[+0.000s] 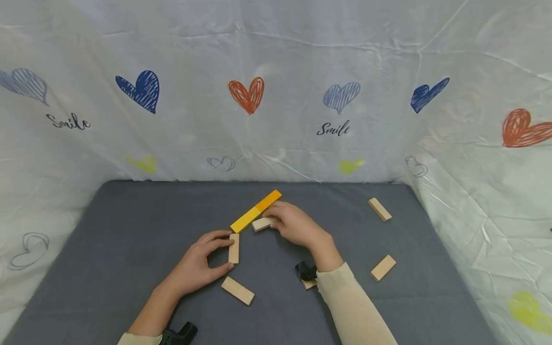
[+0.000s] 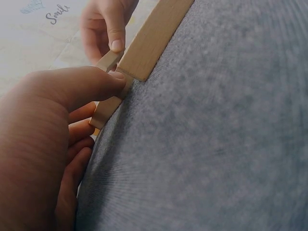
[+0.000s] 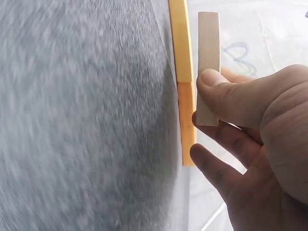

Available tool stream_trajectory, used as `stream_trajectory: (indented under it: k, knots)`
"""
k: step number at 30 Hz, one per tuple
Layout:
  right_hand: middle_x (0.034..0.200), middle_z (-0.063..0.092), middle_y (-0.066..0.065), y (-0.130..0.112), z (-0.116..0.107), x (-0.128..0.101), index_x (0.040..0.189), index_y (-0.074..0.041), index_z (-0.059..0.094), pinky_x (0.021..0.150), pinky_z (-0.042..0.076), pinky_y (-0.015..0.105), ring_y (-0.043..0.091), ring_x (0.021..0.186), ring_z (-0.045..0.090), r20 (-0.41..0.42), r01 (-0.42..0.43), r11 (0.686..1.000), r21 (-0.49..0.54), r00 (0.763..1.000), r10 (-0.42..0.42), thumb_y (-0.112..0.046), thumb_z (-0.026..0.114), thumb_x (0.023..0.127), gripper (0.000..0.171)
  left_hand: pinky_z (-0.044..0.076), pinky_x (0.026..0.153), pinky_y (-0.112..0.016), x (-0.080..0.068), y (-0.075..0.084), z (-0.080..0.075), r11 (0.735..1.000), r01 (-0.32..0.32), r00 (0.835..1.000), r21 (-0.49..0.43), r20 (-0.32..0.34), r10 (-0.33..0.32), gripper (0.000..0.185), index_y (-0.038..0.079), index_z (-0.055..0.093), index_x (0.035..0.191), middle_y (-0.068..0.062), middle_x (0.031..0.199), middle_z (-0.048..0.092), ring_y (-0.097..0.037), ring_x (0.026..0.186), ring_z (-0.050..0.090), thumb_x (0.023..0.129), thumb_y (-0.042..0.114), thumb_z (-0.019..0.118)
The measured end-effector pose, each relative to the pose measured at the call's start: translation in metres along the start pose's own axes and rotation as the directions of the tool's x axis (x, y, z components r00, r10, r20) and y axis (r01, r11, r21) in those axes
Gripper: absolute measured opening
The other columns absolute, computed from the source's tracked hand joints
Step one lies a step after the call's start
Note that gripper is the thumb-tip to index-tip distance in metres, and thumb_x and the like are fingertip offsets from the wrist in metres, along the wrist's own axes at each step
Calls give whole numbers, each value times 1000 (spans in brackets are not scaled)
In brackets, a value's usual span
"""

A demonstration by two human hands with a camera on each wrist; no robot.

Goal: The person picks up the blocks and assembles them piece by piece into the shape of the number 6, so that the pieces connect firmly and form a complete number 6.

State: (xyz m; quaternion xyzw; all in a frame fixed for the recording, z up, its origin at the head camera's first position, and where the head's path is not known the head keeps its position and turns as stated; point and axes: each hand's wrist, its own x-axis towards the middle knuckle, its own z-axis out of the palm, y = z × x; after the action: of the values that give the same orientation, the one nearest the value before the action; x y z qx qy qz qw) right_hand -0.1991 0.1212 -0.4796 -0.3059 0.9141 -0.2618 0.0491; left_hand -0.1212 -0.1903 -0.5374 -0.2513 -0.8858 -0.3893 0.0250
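On the grey mat (image 1: 129, 239) lie a yellow plank (image 1: 246, 219) and an orange plank (image 1: 270, 199) end to end in a diagonal line. My left hand (image 1: 202, 262) pinches a plain wooden block (image 1: 234, 248) standing just below the yellow plank's near end; the left wrist view shows finger and thumb on this block (image 2: 107, 109). My right hand (image 1: 295, 224) pinches another plain block (image 1: 261, 224) beside the planks, and the right wrist view shows that block (image 3: 208, 62) held between thumb and fingers next to the orange plank (image 3: 186, 125).
Loose plain blocks lie on the mat: one near my left wrist (image 1: 237, 290), one at the back right (image 1: 379, 209), one at the right (image 1: 383, 267), one partly hidden under my right forearm (image 1: 309, 283). A white heart-printed sheet (image 1: 276, 96) walls the mat.
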Motion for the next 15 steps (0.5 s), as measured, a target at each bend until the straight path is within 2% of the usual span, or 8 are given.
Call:
stream_trajectory:
  k: [15]
  knots:
    - [133, 69, 1, -23, 11, -1, 135, -14, 75, 108, 55, 38, 20, 125, 66, 57, -4, 1000, -8, 998, 4, -9, 71, 108, 28, 49, 113, -62, 0, 2, -2, 1000, -18, 1000, -12, -4, 18, 55, 18, 75, 139, -2, 154, 60, -33, 144, 56, 87, 20, 96]
